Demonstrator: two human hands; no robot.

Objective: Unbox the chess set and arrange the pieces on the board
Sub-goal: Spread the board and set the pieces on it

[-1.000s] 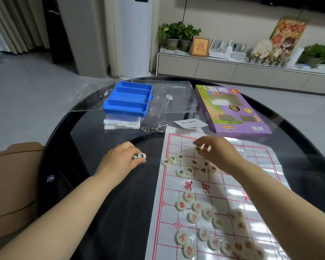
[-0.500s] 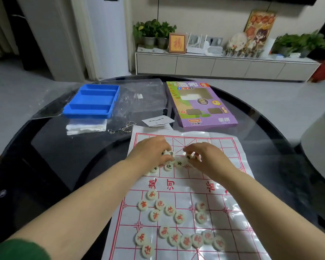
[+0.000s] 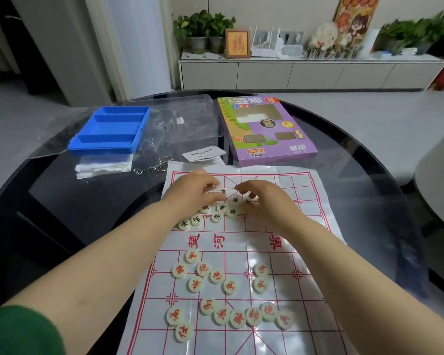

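Two hands: the left hand [image 3: 190, 192] and the right hand [image 3: 265, 204] hover close together over the far half of the board, fingers bent down among the black-lettered pieces. I cannot tell if either pinches a disc or only touches it, as the fingertips cover what lies beneath.
Board: a white glossy sheet printed with a red grid [image 3: 308, 198], spread on the round black glass table [image 3: 62, 206], its far edge near the purple cardboard box [image 3: 267, 139].
Black-lettered pieces: small round cream discs [image 3: 217, 217], bunched in a loose heap on the far half, several touching and some under the hands.
Red-lettered pieces: cream discs of the same kind [image 3: 228, 286], scattered over the near half, with a rough curved row toward the near edge; not lined up as a starting rank.
Step in hand: by my judgement, sorting the black set out of its heap toward the far back rank.
How to do it well: lift one disc at a time rather than sliding it, since the thin, creased sheet looks likely to ripple and carry neighbours along. Read the character first. Set each disc on a line crossing, not inside a square. Fill the back rank from the corners inward so that the hands do not sweep over discs already placed.
Set aside: a blue plastic three-compartment tray [image 3: 110, 129] and a crumpled clear plastic bag [image 3: 187, 119] beyond the board's far-left corner.
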